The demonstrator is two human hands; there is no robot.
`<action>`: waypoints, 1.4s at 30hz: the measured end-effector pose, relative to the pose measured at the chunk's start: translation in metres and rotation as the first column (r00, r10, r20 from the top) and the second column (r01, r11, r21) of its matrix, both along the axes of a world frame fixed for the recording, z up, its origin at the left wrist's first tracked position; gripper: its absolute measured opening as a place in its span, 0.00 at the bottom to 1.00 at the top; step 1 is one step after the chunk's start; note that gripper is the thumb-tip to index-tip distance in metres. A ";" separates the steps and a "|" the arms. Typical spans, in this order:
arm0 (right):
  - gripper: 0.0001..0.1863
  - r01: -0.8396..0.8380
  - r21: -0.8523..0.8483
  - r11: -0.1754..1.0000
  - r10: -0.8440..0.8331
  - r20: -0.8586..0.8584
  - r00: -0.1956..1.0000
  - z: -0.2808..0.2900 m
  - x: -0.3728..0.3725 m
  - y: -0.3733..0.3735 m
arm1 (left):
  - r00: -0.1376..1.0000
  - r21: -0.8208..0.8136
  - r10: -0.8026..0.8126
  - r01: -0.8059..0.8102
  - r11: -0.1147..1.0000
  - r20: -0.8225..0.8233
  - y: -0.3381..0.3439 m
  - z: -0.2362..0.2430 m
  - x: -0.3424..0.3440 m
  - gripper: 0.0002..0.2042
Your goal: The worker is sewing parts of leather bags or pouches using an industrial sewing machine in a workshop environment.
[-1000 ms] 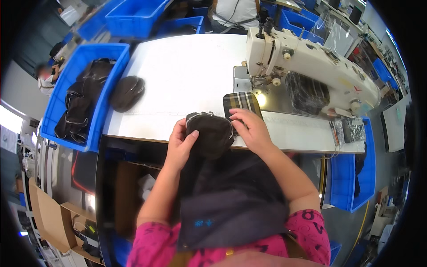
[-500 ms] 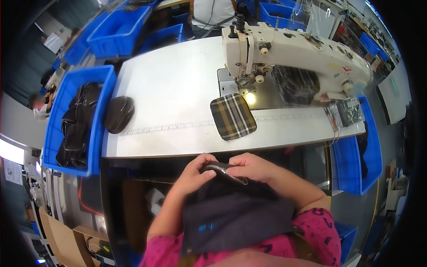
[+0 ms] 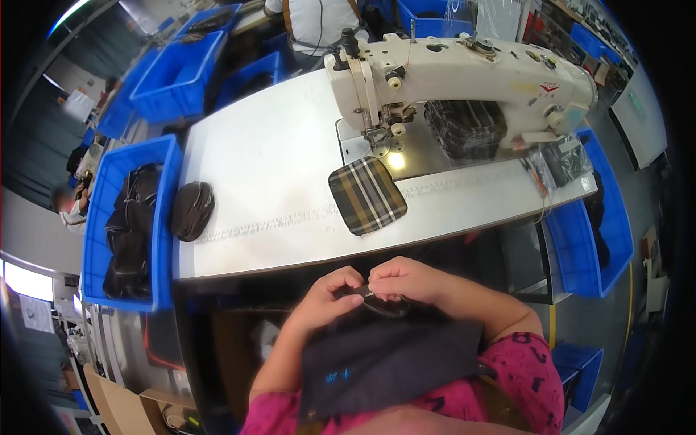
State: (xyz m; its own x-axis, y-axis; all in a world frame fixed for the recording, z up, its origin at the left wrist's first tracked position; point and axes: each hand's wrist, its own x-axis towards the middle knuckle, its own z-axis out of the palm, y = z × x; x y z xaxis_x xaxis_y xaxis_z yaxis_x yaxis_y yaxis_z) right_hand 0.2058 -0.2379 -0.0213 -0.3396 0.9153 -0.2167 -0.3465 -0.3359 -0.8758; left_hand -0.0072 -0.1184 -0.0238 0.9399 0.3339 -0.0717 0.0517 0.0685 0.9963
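My left hand [image 3: 335,296] and my right hand [image 3: 395,283] are closed on a dark brown zippered pouch [image 3: 384,309] low in front of me, by the dark apron at my lap; much of the pouch is hidden by my fingers and the apron's shadow. A plaid padded square [image 3: 367,194] lies on the white table [image 3: 254,174], just in front of the needle area of a sewing machine [image 3: 464,83]. Plastic-wrapped plaid pieces [image 3: 460,130] sit under the machine's arm. A small stack of dark pieces [image 3: 192,210] lies at the table's left.
A blue bin [image 3: 94,217] with dark pouches stands left of the table, another [image 3: 580,261] at its right. Plastic packets and small tools [image 3: 558,163] lie at the right end. More bins, a seated person [image 3: 319,29] and another at far left are behind.
My hands and the pouch have come down off the table edge to my lap, and my fingers have shifted along the zipper. The plaid square stays on the table. The view has turned slightly.
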 end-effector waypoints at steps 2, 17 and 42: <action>0.16 0.046 0.031 0.998 -0.042 -0.097 0.994 0.007 0.002 0.000 | 1.000 -0.128 0.006 -0.002 0.992 0.027 0.004 -0.010 -0.005 0.13; 0.19 0.260 -0.022 0.965 -0.251 -0.353 0.901 -0.025 0.003 0.002 | 0.781 -0.752 0.613 -0.334 0.569 0.117 0.007 -0.016 0.002 0.09; 0.09 0.003 0.614 0.789 -0.549 0.704 0.450 0.029 0.078 0.033 | 0.982 0.040 0.091 -0.086 0.996 -0.163 0.080 0.047 0.057 0.07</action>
